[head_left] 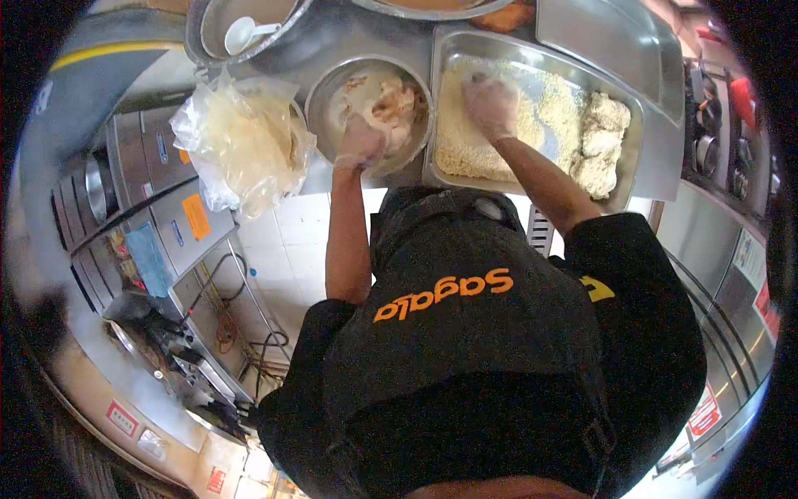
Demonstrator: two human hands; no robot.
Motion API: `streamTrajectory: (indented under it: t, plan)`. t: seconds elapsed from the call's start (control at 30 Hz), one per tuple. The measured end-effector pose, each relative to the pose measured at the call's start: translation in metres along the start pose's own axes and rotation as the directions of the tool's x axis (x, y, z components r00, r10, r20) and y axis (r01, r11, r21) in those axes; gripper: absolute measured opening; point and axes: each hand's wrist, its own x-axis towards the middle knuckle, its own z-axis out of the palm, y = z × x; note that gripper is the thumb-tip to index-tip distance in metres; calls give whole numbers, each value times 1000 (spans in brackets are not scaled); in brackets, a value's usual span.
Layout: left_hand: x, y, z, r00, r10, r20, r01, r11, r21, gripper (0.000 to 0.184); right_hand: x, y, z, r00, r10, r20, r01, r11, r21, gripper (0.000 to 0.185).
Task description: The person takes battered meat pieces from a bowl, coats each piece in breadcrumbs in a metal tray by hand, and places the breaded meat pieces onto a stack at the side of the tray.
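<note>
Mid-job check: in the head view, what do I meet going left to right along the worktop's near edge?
Clear crumpled plastic bag → round silver metal bowl → rectangular silver metal tray.

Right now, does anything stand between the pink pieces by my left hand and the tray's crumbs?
The pink pieces lie in the bowl, so its rim and the left wall of the tray stand between. Your right hand is in the crumbs on that side. Nothing else visible.

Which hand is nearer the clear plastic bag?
Left. The left hand is in the round metal bowl, just right of the plastic bag; the right hand is farther right, past the bowl, at the rectangular metal tray.
</note>
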Motion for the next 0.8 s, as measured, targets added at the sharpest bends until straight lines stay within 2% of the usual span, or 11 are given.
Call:
streamTrajectory:
  t: [0.03, 0.1, 0.13, 0.2, 0.3, 0.4, 0.43, 0.5, 0.57, 0.7, 0.8]
  plan:
    - [-9, 12, -9, 997, 61, -36, -57, 993, 103, 16, 2, 6, 16, 987, -138, -80, 108, 946, -305, 38]
    - [-20, 15, -16, 990, 98, 106, -130, 919, 371, 15, -4, 15, 42, 899, -419, -127, 150, 568, -809, 40]
    - [-19, 17, -18, 984, 104, 145, -157, 890, 427, 15, -12, 19, 38, 925, -334, -184, 127, 725, -677, 41]
    - [-10, 5, -21, 988, 82, 134, -124, 931, 343, 15, -1, 10, 21, 940, -202, -273, 99, 933, -347, 42]
    - [-6, -27, -14, 996, 8, 93, -15, 997, 71, 15, -8, 10, 10, 937, -147, -316, 77, 971, -225, 44]
    - [-4, -55, 1, 999, 0, 38, 7, 981, -195, 15, 5, 80, 57, 992, -71, 107, 65, 996, 62, 40]
    - [2, -70, 10, 1000, 14, 19, -8, 959, -282, 15, -1, 87, 55, 960, -55, 276, 13, 988, 151, 40]
    - [16, -118, 36, 998, 53, -24, -58, 909, -413, 15, -36, 56, -12, 768, -103, 632, -130, 941, 312, 41]
    - [26, -153, 53, 997, 44, -56, -64, 904, -422, 16, -31, 90, 18, 771, -260, 582, -62, 878, 474, 43]
    - [19, -94, 29, 997, -54, -55, 34, 951, -309, 18, -42, 62, -39, 809, -308, 500, 59, 890, 452, 44]
    - [7, -45, 10, 998, -52, -23, 45, 967, -249, 19, -42, 39, -74, 937, -137, 322, 139, 990, 16, 42]
